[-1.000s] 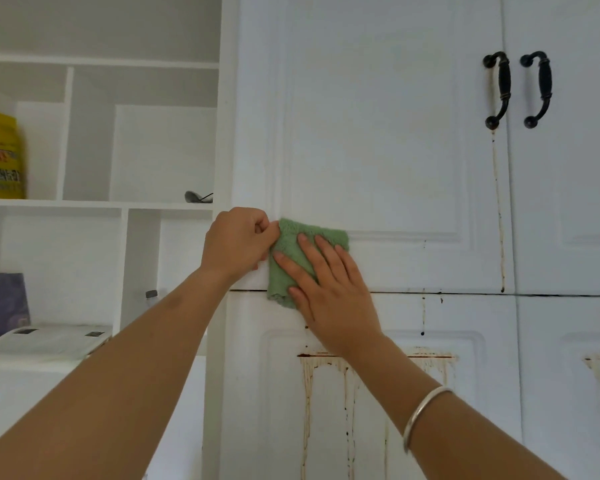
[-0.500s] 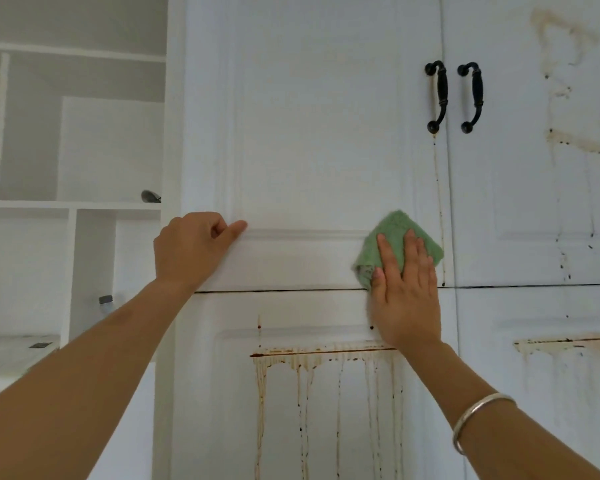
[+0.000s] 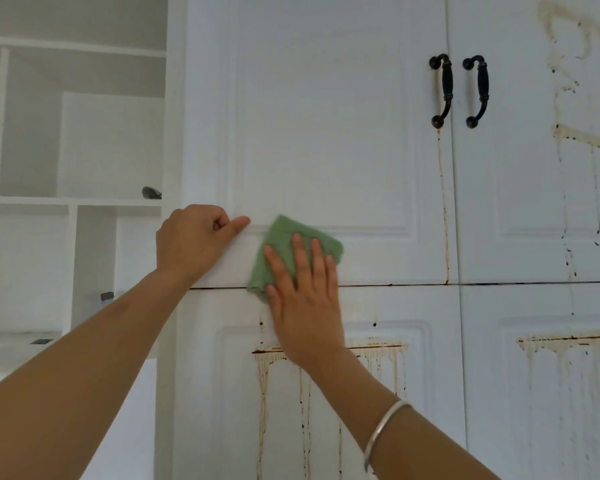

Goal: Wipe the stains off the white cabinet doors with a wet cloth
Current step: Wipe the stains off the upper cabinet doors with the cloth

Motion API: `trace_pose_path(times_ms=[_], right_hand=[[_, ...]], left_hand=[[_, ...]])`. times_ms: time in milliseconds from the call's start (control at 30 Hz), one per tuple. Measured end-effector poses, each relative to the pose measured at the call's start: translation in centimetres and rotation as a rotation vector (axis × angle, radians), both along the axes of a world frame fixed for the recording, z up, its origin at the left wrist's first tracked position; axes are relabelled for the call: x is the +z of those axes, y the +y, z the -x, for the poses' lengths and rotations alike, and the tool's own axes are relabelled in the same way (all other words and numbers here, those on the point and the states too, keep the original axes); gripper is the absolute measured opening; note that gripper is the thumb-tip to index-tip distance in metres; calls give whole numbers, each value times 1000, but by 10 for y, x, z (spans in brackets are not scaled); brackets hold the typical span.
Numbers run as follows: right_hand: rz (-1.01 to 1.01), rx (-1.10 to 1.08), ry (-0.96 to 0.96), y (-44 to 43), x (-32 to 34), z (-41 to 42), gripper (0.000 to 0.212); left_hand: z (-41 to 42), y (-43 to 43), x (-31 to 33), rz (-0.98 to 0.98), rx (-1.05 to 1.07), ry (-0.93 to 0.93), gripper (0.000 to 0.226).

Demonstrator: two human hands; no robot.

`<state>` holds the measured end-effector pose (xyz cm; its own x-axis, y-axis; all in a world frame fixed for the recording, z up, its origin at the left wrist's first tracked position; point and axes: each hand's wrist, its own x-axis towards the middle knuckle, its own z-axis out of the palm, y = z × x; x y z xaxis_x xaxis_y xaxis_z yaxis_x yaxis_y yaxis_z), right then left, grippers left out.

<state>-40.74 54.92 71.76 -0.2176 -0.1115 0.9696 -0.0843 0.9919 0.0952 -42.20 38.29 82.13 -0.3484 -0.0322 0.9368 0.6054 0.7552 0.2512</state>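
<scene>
cloth (image 3: pixel 286 242) slid back left along bottom rail of upper door (image 3: pixel 326 133), stopped 3 o'clock of clenched, empty left hand (image 3: pixel 191 244). right hand (image 3: pixel 305 306) pressed it flat-fingered. drips (image 3: pixel 264 393) at 6 o'clock remained, plenty left.

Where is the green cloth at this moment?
In the head view, the green cloth is pressed against the bottom of the upper left cabinet door under the right hand, just right of the left hand.

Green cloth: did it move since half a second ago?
Yes. The green cloth slid left along the cabinet door, away from the brown drip line under the left black handle, toward the left hand.
</scene>
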Motion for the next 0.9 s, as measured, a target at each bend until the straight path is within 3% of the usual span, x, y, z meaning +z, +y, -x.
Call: trace_pose_path(times_ms=[167,333,433,633,900], right_hand=[[-93,59,-28,-25,6,4,50],[-343,65,-93,20,10,-7,45],[-391,82,-128,46,8,-18,42],[-227,56,-173,103,-12,-36,43],[17,57,-161,169,-31,-51,42]], left_hand=[[-1,0,-2,-23,-28,7,36],[-2,2,-5,-54,-6,36,43],[-3,6,-9,-88,34,24,44],[-15,24,-13,-115,27,55,41],[-27,93,-7,182,-104,32,47]])
